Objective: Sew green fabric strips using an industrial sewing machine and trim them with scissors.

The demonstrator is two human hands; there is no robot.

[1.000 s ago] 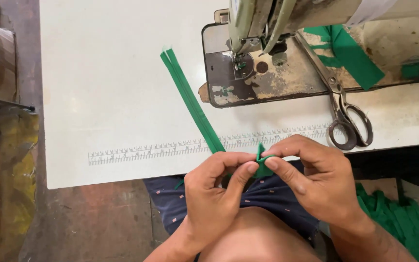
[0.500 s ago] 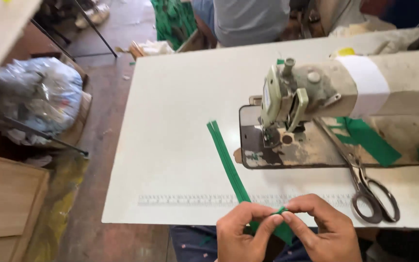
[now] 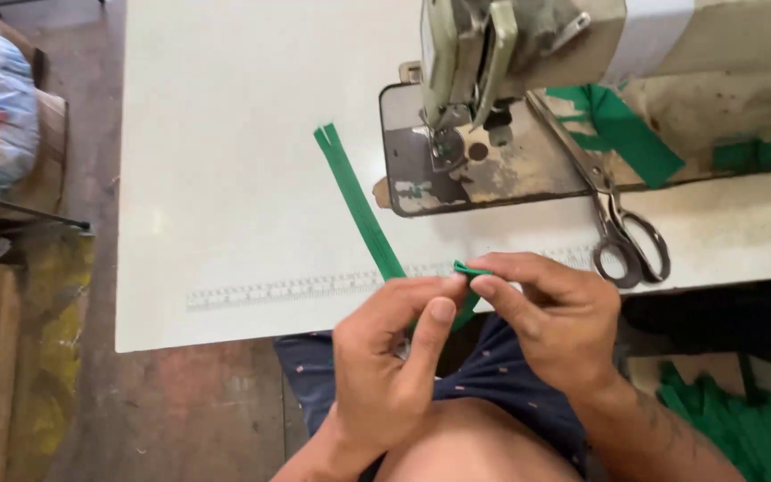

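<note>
A long green zipper (image 3: pixel 356 198) lies diagonally on the white sewing table (image 3: pixel 234 161), its near end lifted off the front edge. My left hand (image 3: pixel 385 357) and my right hand (image 3: pixel 551 312) meet at that end, and both pinch a small fold of green fabric (image 3: pixel 468 270) against the zipper between thumbs and fingertips. The hands hover just over the table's front edge, above my lap.
A worn sewing machine (image 3: pixel 528 54) stands at the back right with its metal plate (image 3: pixel 484 170). Scissors (image 3: pixel 613 214) lie beside it, green cloth strips (image 3: pixel 622 129) behind. A ruler strip (image 3: pixel 278 290) runs along the table's front. More green fabric (image 3: pixel 742 428) lies at the lower right.
The view has swung down and closer between frames. My hands stay joined on the zipper's near end, which is now raised a little above the table edge.
</note>
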